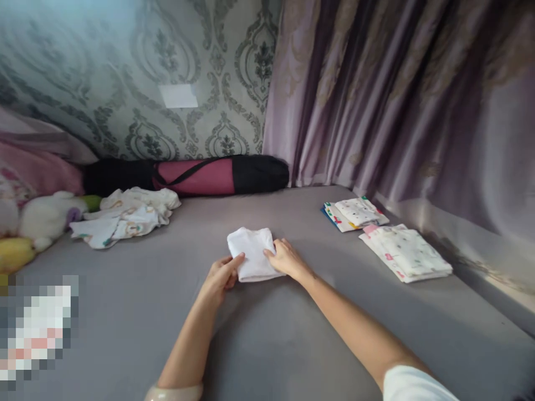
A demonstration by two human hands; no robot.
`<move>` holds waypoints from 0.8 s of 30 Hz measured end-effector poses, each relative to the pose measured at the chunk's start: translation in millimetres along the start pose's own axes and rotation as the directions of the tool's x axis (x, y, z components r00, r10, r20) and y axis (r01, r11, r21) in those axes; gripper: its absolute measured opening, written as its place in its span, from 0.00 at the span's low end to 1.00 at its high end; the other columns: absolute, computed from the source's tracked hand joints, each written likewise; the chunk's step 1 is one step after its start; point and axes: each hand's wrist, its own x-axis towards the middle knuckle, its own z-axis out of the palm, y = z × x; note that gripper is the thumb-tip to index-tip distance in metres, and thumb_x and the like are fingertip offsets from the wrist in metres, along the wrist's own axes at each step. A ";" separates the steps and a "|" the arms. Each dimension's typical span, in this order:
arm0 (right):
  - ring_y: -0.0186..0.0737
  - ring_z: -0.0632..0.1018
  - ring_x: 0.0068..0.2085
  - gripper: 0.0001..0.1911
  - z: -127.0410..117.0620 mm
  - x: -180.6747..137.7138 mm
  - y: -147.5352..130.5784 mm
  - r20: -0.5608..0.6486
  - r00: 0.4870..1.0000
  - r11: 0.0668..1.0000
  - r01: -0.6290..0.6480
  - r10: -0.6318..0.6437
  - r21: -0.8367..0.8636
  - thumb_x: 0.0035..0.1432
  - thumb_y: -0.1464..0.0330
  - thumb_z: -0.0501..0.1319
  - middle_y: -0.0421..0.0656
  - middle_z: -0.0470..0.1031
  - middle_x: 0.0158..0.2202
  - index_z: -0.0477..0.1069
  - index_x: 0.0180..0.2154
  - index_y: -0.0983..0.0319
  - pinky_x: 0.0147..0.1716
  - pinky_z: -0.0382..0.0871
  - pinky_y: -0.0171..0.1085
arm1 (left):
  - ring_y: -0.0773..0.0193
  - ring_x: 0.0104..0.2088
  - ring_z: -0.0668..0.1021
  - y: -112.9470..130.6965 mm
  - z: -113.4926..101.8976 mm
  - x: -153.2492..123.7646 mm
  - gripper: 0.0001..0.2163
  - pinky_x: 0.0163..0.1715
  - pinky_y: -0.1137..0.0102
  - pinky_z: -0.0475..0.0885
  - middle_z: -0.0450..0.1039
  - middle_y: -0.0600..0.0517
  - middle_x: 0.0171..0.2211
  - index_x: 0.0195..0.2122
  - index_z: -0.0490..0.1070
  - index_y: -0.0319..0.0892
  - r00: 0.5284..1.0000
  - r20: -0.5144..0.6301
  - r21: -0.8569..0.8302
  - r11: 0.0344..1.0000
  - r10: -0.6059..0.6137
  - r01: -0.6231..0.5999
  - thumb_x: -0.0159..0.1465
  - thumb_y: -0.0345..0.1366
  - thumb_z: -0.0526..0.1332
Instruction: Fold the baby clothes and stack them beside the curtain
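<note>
A small white folded cloth, perhaps a garment, is between my two hands in the middle of the grey bed sheet. My left hand grips its left edge, thumb on top and fingers curled underneath. At the right edge, my right hand pinches the cloth with the thumb on its upper face. The fingertips under the cloth are hidden. Whether the cloth rests on the sheet or is slightly raised, I cannot tell.
Two stacks of folded clothes, a farther stack and a nearer stack, lie at right beside the curtain. Crumpled printed clothes and plush toys are at left. A black and maroon long bag lies along the wall.
</note>
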 end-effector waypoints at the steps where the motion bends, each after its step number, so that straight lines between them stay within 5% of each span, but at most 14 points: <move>1: 0.50 0.75 0.50 0.21 1.1 1.7 1.5 0.004 1.000 1.000 0.006 -0.006 0.031 0.62 0.56 0.54 0.54 0.72 0.49 0.70 0.48 0.64 0.47 0.66 0.42 | 0.75 0.13 0.58 0.1 1.8 -0.9 0.18 0.14 0.78 0.51 0.57 0.62 0.13 0.34 0.71 0.37 1.000 0.027 -0.069 0.997 -0.013 0.015 0.52 0.47 0.68; 5: 0.45 0.76 0.46 0.17 4.9 3.8 9.8 0.039 0.997 0.973 0.050 -0.060 0.227 0.58 0.61 0.59 0.49 0.75 0.45 0.72 0.46 0.62 0.44 0.67 0.39 | 0.64 0.27 0.78 2.7 12.0 -5.9 0.18 0.27 0.74 0.72 0.76 0.48 0.30 0.40 0.72 0.37 1.000 0.019 -0.274 0.962 0.020 -0.014 0.50 0.38 0.71; 10: 0.41 0.77 0.40 0.15 5.0 -5.1 11.8 0.107 0.989 0.821 0.019 -0.098 0.571 0.56 0.65 0.63 0.45 0.77 0.40 0.72 0.45 0.63 0.41 0.69 0.38 | 0.52 0.36 0.82 13.6 21.5 -15.6 0.15 0.37 0.61 0.78 0.79 0.43 0.33 0.44 0.72 0.37 0.986 0.013 -0.459 0.875 -0.165 0.152 0.54 0.29 0.63; 12: 0.40 0.76 0.40 0.17 1.5 -8.3 9.8 0.132 0.991 0.688 -0.076 -0.029 0.722 0.55 0.64 0.65 0.45 0.76 0.40 0.71 0.46 0.63 0.41 0.69 0.38 | 0.50 0.38 0.82 18.3 19.8 -18.3 0.18 0.39 0.58 0.79 0.79 0.44 0.34 0.47 0.71 0.38 0.975 -0.035 -0.547 0.820 -0.221 0.166 0.54 0.26 0.60; 15: 0.38 0.76 0.40 0.20 -6.1 -12.9 5.1 0.207 0.978 0.359 -0.197 0.013 0.912 0.57 0.54 0.63 0.45 0.75 0.41 0.70 0.44 0.62 0.41 0.71 0.38 | 0.49 0.42 0.82 23.1 12.3 -19.3 0.24 0.43 0.54 0.78 0.79 0.45 0.37 0.53 0.68 0.39 0.980 -0.137 -0.666 0.745 -0.147 0.019 0.54 0.24 0.57; 18: 0.40 0.77 0.43 0.27 -10.6 -21.1 -4.4 0.339 0.911 0.057 -0.335 -0.233 0.940 0.54 0.45 0.61 0.46 0.76 0.43 0.72 0.42 0.62 0.45 0.71 0.38 | 0.49 0.45 0.80 24.4 6.7 -18.7 0.27 0.47 0.52 0.77 0.79 0.46 0.42 0.57 0.65 0.43 0.982 -0.181 -0.727 0.680 -0.056 -0.095 0.55 0.24 0.56; 21: 0.44 0.76 0.49 0.32 -7.1 -29.9 -22.0 0.345 0.827 -0.054 -0.409 -0.444 0.911 0.45 0.46 0.68 0.47 0.77 0.46 0.71 0.45 0.61 0.49 0.69 0.40 | 0.48 0.47 0.80 23.4 11.1 -20.1 0.28 0.47 0.52 0.76 0.79 0.47 0.44 0.58 0.64 0.43 0.981 -0.183 -0.737 0.669 -0.059 -0.098 0.55 0.23 0.56; 24: 0.46 0.76 0.51 0.30 0.2 -30.3 -41.7 0.294 0.886 -0.183 -0.375 -0.358 0.909 0.46 0.53 0.70 0.48 0.77 0.46 0.70 0.47 0.62 0.51 0.68 0.42 | 0.48 0.47 0.79 22.0 23.5 -24.0 0.26 0.47 0.53 0.77 0.79 0.47 0.44 0.57 0.66 0.42 0.983 -0.167 -0.730 0.680 -0.082 -0.067 0.56 0.22 0.56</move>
